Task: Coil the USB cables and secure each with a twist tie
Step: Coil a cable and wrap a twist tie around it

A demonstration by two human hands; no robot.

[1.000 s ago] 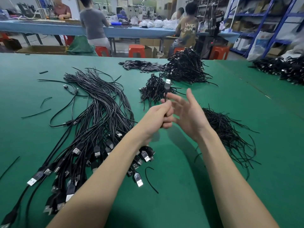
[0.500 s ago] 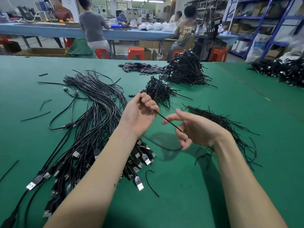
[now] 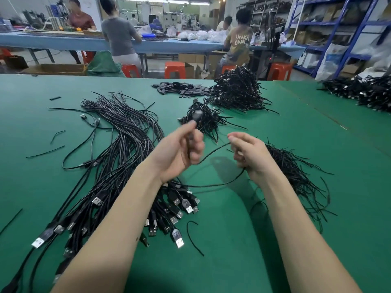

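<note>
Cable (image 3: pixel 213 149) hanging above green table (image 3: pixel 317 166), sagging in loop between your hands. Your left hand (image 3: pixel 179 153) gripping its plug end, fingers curled, blurred. Your right hand (image 3: pixel 246 154) pinching cable at fingertips. Loose cables (image 3: pixel 118 144) lying left; twist ties (image 3: pixel 296 176) lying right.

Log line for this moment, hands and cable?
left hand: grips cable | right hand: pinches cable | coil: not formed | twist tie: not applied
</note>
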